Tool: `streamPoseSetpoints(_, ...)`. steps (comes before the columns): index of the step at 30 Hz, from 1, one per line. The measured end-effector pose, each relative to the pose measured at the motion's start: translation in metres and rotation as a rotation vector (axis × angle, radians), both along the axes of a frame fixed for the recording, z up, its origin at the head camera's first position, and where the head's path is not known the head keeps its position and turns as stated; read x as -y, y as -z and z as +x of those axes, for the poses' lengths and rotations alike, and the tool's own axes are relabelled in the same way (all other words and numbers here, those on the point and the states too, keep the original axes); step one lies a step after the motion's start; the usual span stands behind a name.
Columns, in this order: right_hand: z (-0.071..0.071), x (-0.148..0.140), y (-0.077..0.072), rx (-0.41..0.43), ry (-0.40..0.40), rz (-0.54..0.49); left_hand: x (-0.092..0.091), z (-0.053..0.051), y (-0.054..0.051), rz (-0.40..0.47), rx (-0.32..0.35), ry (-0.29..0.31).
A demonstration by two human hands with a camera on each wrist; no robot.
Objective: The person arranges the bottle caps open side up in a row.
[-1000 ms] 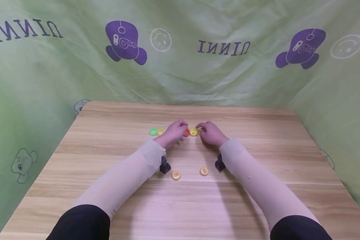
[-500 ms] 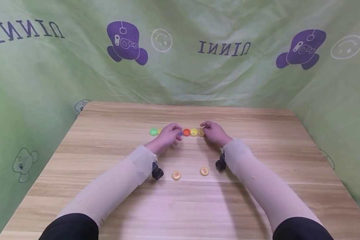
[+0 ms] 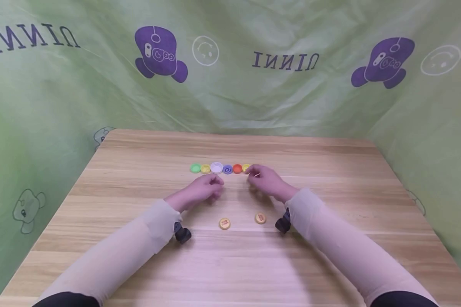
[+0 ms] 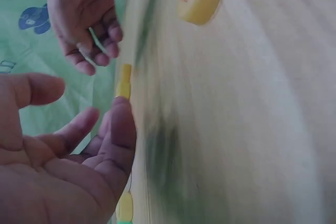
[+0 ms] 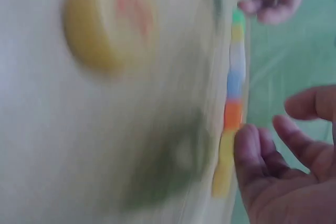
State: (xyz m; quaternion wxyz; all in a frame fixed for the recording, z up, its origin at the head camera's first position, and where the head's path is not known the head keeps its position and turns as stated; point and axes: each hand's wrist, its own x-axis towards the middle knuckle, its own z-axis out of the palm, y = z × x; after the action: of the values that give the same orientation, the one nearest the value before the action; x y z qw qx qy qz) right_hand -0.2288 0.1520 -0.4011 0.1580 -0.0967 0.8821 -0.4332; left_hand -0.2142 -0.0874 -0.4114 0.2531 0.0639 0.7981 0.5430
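Observation:
A row of bottle caps runs across the table: a green cap point(image 3: 195, 168), a yellow cap point(image 3: 205, 169), a larger white cap point(image 3: 217, 167), a blue cap point(image 3: 228, 169), a red cap point(image 3: 237, 169) and another yellow cap point(image 3: 246, 167). A further yellow cap point(image 5: 222, 179) ends the row in the right wrist view; my right hand covers it in the head view. My left hand point(image 3: 202, 189) hovers just in front of the row, fingers loosely bent and holding nothing. Beside the row's right end, my right hand point(image 3: 268, 181) also holds nothing, its thumb and fingers apart.
Two yellow caps with red print, a left one point(image 3: 224, 223) and a right one point(image 3: 260, 218), lie nearer me between the forearms. A green printed cloth point(image 3: 230, 98) hangs behind and beside the wooden table point(image 3: 230, 264).
My left hand has drawn back toward me and to the left, uncovering the white and blue caps. My right hand first shifted slightly right, then came nearer me.

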Motion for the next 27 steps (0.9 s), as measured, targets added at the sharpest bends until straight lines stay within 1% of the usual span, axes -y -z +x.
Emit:
streamPoseSetpoints(2,0.011,0.008,-0.002,0.026,-0.101,0.013,0.007,0.006,-0.001,-0.012,-0.003,0.046)
streamPoseSetpoints(5,0.025,0.02,-0.002,0.075,-0.212,0.023,0.015,0.015,-0.001,-0.03,-0.015,0.123)
streamPoseSetpoints(7,0.033,0.025,-0.001,0.088,-0.266,0.028,0.018,0.021,-0.001,-0.023,-0.008,0.168)
streamPoseSetpoints(10,0.042,0.03,0.0,0.095,-0.316,0.04,0.02,0.029,0.0,-0.038,-0.004,0.207)
streamPoseSetpoints(13,0.05,0.034,0.0,0.103,-0.349,0.062,0.02,0.035,-0.001,-0.068,-0.006,0.218)
streamPoseSetpoints(15,0.053,0.036,0.001,0.096,-0.374,0.082,0.02,0.038,-0.001,-0.091,-0.016,0.228)
streamPoseSetpoints(18,0.057,0.038,0.002,0.08,-0.398,0.115,0.019,0.043,0.0,-0.103,-0.017,0.238)
streamPoseSetpoints(21,0.061,0.04,0.004,0.065,-0.4,0.135,0.018,0.046,0.002,-0.113,-0.029,0.264)
streamPoseSetpoints(23,0.063,0.042,0.006,0.06,-0.392,0.141,0.018,0.047,0.003,-0.12,-0.052,0.289)
streamPoseSetpoints(27,0.066,0.044,0.011,0.001,-0.399,0.17,0.017,0.049,0.004,-0.124,-0.082,0.321)
